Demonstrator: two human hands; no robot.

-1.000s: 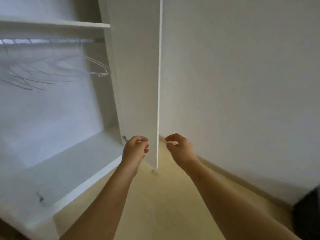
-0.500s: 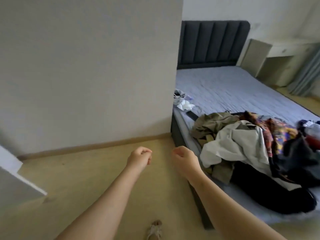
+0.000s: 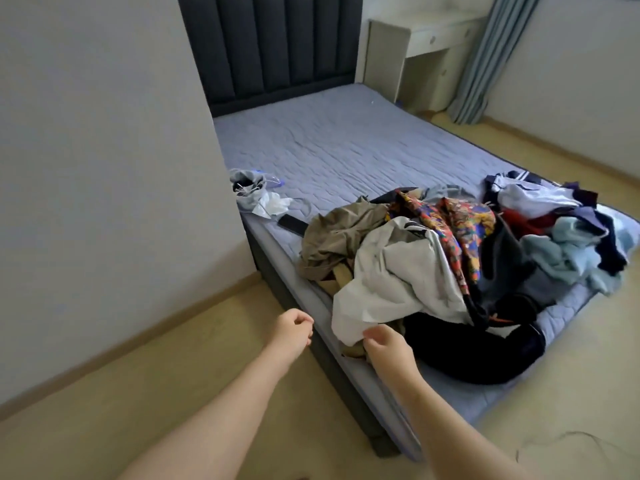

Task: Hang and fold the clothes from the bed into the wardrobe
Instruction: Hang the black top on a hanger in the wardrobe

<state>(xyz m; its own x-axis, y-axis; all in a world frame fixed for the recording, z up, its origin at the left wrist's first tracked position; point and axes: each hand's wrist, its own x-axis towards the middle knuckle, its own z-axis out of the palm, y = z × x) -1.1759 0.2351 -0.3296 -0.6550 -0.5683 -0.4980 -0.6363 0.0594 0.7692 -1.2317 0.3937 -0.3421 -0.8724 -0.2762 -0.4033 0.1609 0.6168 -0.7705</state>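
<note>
You're looking at a bedroom in a home. A bed (image 3: 346,150) with a quilted lilac mattress cover and a dark padded headboard (image 3: 270,46) fills the middle of the room. A heap of clothes (image 3: 433,258) lies tumbled on its near end. Beyond it, a pale surface (image 3: 440,29) with a drawer stands beside a blue-grey curtain (image 3: 491,57). The wall (image 3: 86,168) is plain, and the floor (image 3: 138,393) is pale yellow.

A black phone (image 3: 292,225) lies just beside a grey-white bundle (image 3: 254,194), and a pale desk (image 3: 426,39) stands beside a blue-grey curtain (image 3: 491,57).
</note>
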